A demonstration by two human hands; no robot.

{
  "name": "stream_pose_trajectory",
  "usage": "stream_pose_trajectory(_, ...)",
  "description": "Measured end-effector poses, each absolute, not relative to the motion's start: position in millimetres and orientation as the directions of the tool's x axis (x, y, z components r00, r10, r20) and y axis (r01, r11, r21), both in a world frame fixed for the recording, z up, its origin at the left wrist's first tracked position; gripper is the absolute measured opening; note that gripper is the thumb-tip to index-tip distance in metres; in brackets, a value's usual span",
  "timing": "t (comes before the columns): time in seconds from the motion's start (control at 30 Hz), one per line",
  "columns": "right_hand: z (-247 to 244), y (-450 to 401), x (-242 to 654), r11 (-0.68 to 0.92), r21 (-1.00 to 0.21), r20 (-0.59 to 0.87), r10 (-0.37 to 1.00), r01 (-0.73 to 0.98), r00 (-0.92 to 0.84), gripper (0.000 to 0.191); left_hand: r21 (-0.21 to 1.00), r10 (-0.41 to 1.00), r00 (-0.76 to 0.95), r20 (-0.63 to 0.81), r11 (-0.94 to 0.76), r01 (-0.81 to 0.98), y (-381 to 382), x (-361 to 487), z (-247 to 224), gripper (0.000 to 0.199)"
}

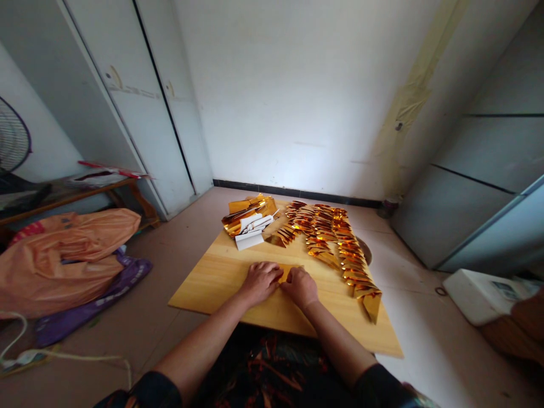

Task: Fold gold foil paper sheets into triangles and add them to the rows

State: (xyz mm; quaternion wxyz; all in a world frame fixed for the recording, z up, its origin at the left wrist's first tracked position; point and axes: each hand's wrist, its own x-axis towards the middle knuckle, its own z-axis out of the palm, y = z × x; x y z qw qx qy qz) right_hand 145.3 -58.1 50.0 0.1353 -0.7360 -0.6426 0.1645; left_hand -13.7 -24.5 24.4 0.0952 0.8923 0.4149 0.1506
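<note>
A small sheet of gold foil paper (290,272) lies on the wooden board (204,283), between my two hands. My left hand (261,281) is closed at the sheet's left side, fingers curled down onto it. At its near right side my right hand (301,287) pinches the paper, the knuckles bent. Both hands partly cover the sheet, so its full shape is hidden. Beyond them, folded gold foil pieces (323,229) stand nested in several rows, running down the board's right side.
Loose gold foil sheets (250,207) and white paper (249,240) lie at the board's far left. An orange bag (63,255) and a purple bag (93,300) are on the left floor. A white box (480,294) stands at right. A cabinet (140,102) stands at the back left.
</note>
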Motion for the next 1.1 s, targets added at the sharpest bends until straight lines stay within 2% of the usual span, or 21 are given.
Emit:
stream_pose_trajectory(0.4, 56, -57, 158, -0.175, -0.374, -0.175, 0.978, 0.911, 0.116, 0.013, 0.325, 0.785, 0.594, 0.175, -0.616, 0.718, -22, -14, 23, 0.032)
stream_pose_trajectory(0.7, 60, -59, 188, -0.257, -0.387, -0.217, 0.959, 0.885, 0.183, 0.009, 0.331, 0.79, 0.595, 0.151, -0.607, 0.723, -23, -14, 28, 0.034)
stream_pose_trajectory(0.83, 58, -62, 202, -0.242, -0.397, -0.208, 0.963, 0.885, 0.17, 0.008, 0.328, 0.786, 0.6, 0.15, -0.612, 0.719, -23, -14, 28, 0.036)
stream_pose_trajectory(0.9, 53, -63, 206, -0.206, -0.405, -0.137, 0.977, 0.891, 0.163, 0.011, 0.321, 0.784, 0.601, 0.155, -0.616, 0.72, -23, -14, 28, 0.035)
stream_pose_trajectory(0.97, 46, -63, 208, -0.105, -0.432, -0.005, 0.993, 0.896, 0.114, 0.015, 0.316, 0.783, 0.601, 0.157, -0.617, 0.721, -24, -14, 28, 0.033)
stream_pose_trajectory(1.1, 35, -64, 209, 0.328, -0.449, 0.222, 0.942, 0.831, -0.252, 0.02, 0.313, 0.776, 0.607, 0.171, -0.627, 0.713, -23, -14, 27, 0.028)
